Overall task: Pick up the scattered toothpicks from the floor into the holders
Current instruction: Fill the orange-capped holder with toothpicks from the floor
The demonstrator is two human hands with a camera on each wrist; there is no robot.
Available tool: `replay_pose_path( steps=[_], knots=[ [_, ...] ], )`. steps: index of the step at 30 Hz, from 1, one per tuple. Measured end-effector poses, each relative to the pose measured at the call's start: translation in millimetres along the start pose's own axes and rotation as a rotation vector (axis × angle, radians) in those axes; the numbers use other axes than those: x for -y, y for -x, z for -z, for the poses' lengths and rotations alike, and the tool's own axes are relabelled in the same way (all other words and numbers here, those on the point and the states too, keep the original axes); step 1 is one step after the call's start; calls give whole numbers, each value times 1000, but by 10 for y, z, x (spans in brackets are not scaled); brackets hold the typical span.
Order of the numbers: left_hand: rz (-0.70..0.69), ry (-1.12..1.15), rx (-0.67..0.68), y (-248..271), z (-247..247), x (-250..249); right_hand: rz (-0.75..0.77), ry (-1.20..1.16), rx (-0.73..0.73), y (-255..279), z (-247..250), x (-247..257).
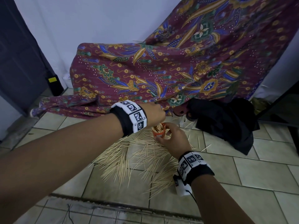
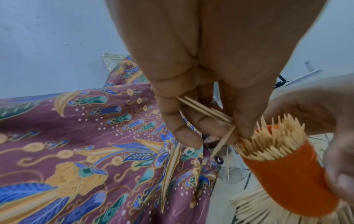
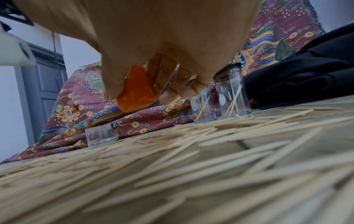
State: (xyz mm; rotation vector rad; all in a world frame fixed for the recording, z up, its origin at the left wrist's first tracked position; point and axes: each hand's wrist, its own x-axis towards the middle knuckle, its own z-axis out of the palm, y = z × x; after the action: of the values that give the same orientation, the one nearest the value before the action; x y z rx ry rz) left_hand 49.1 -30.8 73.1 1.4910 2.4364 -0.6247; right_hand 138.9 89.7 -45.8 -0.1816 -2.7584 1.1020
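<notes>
Orange holder (image 2: 283, 171) at lower right is crammed; right hand (image 1: 174, 138) grips it, left hand (image 2: 201, 94) pinches a few toothpicks (image 2: 206, 112) at its mouth. Loads left on the floor (image 1: 242, 172); clear holders (image 3: 232, 97) look nearly empty.

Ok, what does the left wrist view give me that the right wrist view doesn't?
Only the left wrist view shows the left hand pinching a few toothpicks at the orange holder's packed mouth. Only the right wrist view shows two clear holders standing with a few sticks each, a clear cap, and the scattered toothpicks across the floor. Both show the right hand gripping the orange holder, and the patterned cloth.
</notes>
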Motion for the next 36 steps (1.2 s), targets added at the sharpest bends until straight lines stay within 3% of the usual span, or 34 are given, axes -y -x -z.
replay_pose_path(
  steps=[5,8,17,25,36],
  knots=[
    [8,44,43,-83,149,-7,-7,-12,-6,-17,9,-21],
    [38,183,45,-121,193,10,-11,-17,0,-17,8,-25],
    [69,587,-147,-53,104,243,10,-51,-25,-14,36,-49],
    [9,590,-132,122,-116,273,18,-53,-36,-27,20,-85],
    [27,533,-336,67,-306,115,30,-65,-19,-3,34,-59]
  ],
)
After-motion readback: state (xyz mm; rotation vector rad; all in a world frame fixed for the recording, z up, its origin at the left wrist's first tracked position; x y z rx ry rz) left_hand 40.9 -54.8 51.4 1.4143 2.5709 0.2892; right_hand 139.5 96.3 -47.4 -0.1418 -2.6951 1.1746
